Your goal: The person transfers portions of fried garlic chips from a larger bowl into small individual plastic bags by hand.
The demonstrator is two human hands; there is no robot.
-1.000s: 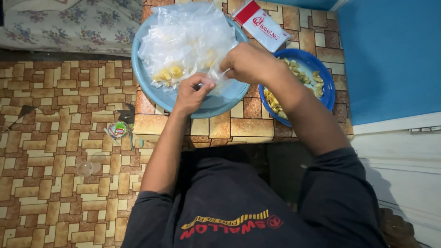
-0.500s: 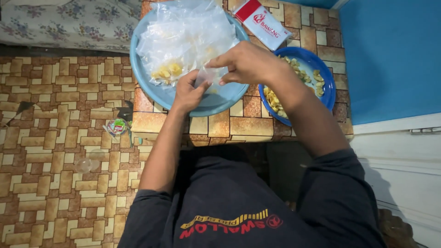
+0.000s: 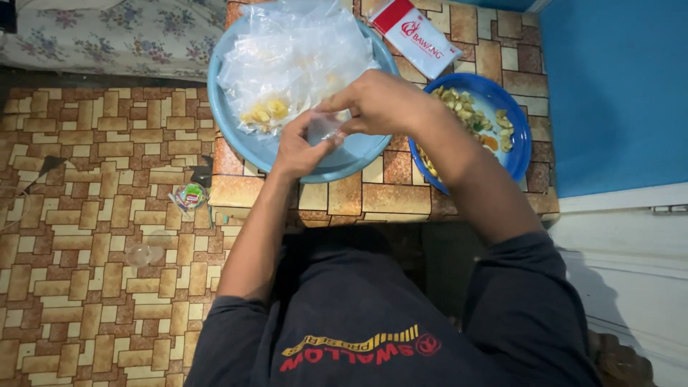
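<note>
Where blue wall (image 3: 609, 93) meets brick-patterned table (image 3: 373, 197), both hands' fingers (image 3: 337, 107) pinching a clear bag (image 3: 326, 125).

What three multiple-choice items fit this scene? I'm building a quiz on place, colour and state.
1. Where does the small clear bag sit?
A. between both hands, over the light blue basin
B. on the floor
C. in the dark blue bowl

2. What colour is the packet behind the bowls?
A. green
B. red and white
C. black

3. How is the dark blue bowl?
A. empty
B. upturned
C. holding food pieces

Answers: 1 A, the left hand and right hand pinch it there; 2 B, its printed face shows; 3 C, yellowish pieces lie inside.
</note>
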